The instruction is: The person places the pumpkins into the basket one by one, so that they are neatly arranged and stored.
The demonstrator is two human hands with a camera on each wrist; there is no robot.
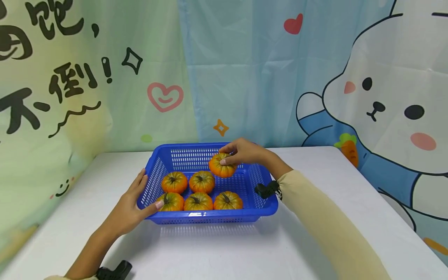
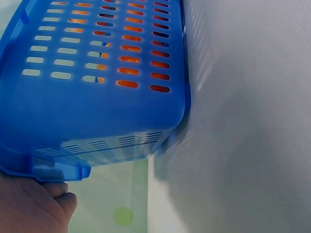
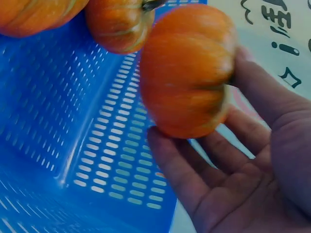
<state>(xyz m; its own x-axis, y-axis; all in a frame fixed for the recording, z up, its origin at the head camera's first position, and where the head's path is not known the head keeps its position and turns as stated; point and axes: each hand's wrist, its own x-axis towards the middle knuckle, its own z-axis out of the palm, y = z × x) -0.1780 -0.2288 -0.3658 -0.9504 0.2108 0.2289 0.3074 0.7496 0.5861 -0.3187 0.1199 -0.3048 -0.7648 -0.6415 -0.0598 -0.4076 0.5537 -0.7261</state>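
A blue plastic basket (image 1: 224, 217) with slotted walls stands on the white table. My left hand (image 1: 127, 212) grips its left rim near the front corner, the thumb reaching over the edge beside a small pumpkin (image 1: 172, 201). The left wrist view shows fingers (image 2: 60, 199) at the rim's lip. Over the back right part of the basket, my right hand (image 1: 245, 151) holds an orange pumpkin (image 1: 221, 166) between thumb and fingers. In the right wrist view this pumpkin (image 3: 187, 73) is tilted sideways, with the basket's slotted wall behind it.
Inside the basket sit two pumpkins in a back row, one of them near the middle (image 1: 202, 182), and three along the front wall, the rightmost (image 1: 228, 200) below the held one. A printed curtain (image 1: 241, 85) hangs behind the white table (image 1: 210, 256).
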